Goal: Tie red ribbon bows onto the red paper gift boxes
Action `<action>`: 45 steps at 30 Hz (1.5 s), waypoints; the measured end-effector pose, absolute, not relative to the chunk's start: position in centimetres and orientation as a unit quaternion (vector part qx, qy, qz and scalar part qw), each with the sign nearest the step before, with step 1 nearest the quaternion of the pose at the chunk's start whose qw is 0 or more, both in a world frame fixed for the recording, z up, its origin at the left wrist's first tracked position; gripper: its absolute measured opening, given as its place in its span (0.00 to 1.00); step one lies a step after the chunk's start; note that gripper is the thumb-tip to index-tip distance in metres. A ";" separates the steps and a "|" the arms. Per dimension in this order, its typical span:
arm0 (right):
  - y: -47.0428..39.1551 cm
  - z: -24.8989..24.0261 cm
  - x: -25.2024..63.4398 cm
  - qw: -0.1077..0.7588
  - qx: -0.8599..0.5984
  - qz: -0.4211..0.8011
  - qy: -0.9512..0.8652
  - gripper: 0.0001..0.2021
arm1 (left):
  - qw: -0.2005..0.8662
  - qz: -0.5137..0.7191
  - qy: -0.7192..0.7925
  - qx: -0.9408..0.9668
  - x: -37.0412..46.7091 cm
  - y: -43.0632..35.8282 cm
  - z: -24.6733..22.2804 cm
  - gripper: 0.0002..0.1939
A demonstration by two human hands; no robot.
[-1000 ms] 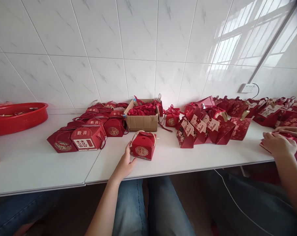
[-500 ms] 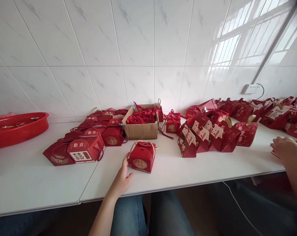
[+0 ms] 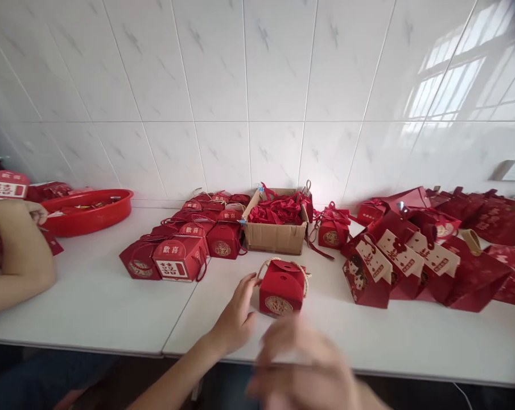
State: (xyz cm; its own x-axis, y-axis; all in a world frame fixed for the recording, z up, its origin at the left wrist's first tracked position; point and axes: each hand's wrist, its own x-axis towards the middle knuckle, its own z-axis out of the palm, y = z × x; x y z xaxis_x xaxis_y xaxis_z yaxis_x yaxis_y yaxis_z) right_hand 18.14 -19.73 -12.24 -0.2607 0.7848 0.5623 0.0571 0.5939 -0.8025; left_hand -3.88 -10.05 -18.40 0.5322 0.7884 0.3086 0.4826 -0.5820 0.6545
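A small red gift box [image 3: 281,287] with a round gold emblem and twisted cream cord handles stands near the table's front edge. Beside its left side is my left hand [image 3: 239,319], its fingers apart and the fingertips at the box's edge. In front of the box, low in the view, my right hand [image 3: 304,364] is raised and smeared by motion. Its fingers are too blurred to tell whether they hold anything. Behind the box stands a cardboard carton [image 3: 274,237] full of red ribbons [image 3: 278,209].
Grouped red boxes [image 3: 180,256] stand to the left, with a red basin [image 3: 90,213] farther left. Another person's arm [image 3: 22,256] rests at the far left. Red bags with tags [image 3: 368,273] stand at the right, and a ribboned box [image 3: 333,230] is right of the carton.
The view has turned left, so the table's things appear farther right. My right hand has come into view in front of the box. My left hand stays beside the box.
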 end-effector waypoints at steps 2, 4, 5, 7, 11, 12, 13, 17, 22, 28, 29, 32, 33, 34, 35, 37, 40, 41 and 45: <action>-16.8 -11.8 18.5 0.553 -0.321 0.291 -0.711 0.09 | 0.186 0.280 0.364 0.869 -4.1 -8.5 -17.1 0.33; -13.4 -12.1 19.9 0.598 -0.385 0.191 -0.677 0.07 | 0.123 0.246 0.342 0.899 -3.9 -6.4 -15.9 0.32; -11.7 -12.7 20.7 0.591 -0.406 0.215 -0.663 0.08 | 0.104 0.226 0.328 0.911 -3.8 -5.3 -15.4 0.32; -8.8 -14.5 22.0 0.556 -0.413 0.388 -0.609 0.16 | 0.095 0.196 0.301 0.928 -3.3 -3.2 -15.1 0.27; -5.8 -18.9 22.9 0.527 -0.436 0.518 -0.513 0.28 | 0.137 0.168 0.238 0.947 -2.4 0.0 -16.4 0.09; -5.7 -19.7 23.0 0.522 -0.448 0.519 -0.507 0.25 | 0.153 0.163 0.219 0.950 -2.3 0.5 -16.9 0.12; -5.6 -20.2 23.0 0.517 -0.459 0.521 -0.501 0.23 | 0.168 0.159 0.203 0.951 -2.2 1.0 -17.5 0.17; -5.9 -20.7 23.1 0.487 -0.460 0.575 -0.470 0.16 | 0.220 0.155 0.167 0.949 -2.3 1.9 -19.2 0.28; -6.1 -19.9 23.2 0.496 -0.402 0.643 -0.422 0.16 | 0.254 0.156 0.173 0.939 -2.6 1.5 -19.6 0.29; -6.5 -19.5 24.1 0.519 -0.336 0.715 -0.326 0.26 | 0.258 0.157 0.165 0.939 -2.8 0.9 -19.3 0.27; -6.4 -19.6 24.4 0.521 -0.328 0.724 -0.311 0.27 | 0.260 0.153 0.162 0.939 -2.8 1.0 -19.4 0.27; -6.3 -20.2 24.7 0.540 -0.301 0.737 -0.275 0.25 | 0.280 0.140 0.161 0.936 -2.7 1.2 -19.6 0.28; -6.3 -20.4 24.7 0.543 -0.295 0.740 -0.266 0.22 | 0.288 0.138 0.160 0.934 -2.7 1.2 -19.6 0.28; -6.3 -20.5 24.6 0.543 -0.290 0.744 -0.258 0.18 | 0.294 0.137 0.159 0.932 -2.7 1.1 -19.6 0.28; -6.3 -20.5 24.4 0.541 -0.285 0.750 -0.253 0.13 | 0.301 0.138 0.158 0.930 -2.6 1.1 -19.6 0.29; -6.4 -20.3 23.9 0.535 -0.277 0.757 -0.254 0.09 | 0.339 0.147 0.153 0.916 -2.7 1.1 -19.5 0.29; -6.5 -20.0 22.8 0.526 -0.308 0.740 -0.285 0.18 | 0.484 0.191 0.149 0.841 -3.0 1.6 -19.2 0.31; -6.5 -20.0 22.4 0.524 -0.325 0.730 -0.296 0.21 | 0.529 0.208 0.149 0.809 -3.2 1.9 -19.1 0.32; -6.5 -20.7 21.8 0.519 -0.356 0.707 -0.322 0.22 | 0.615 0.269 0.154 0.725 -4.1 3.5 -18.9 0.32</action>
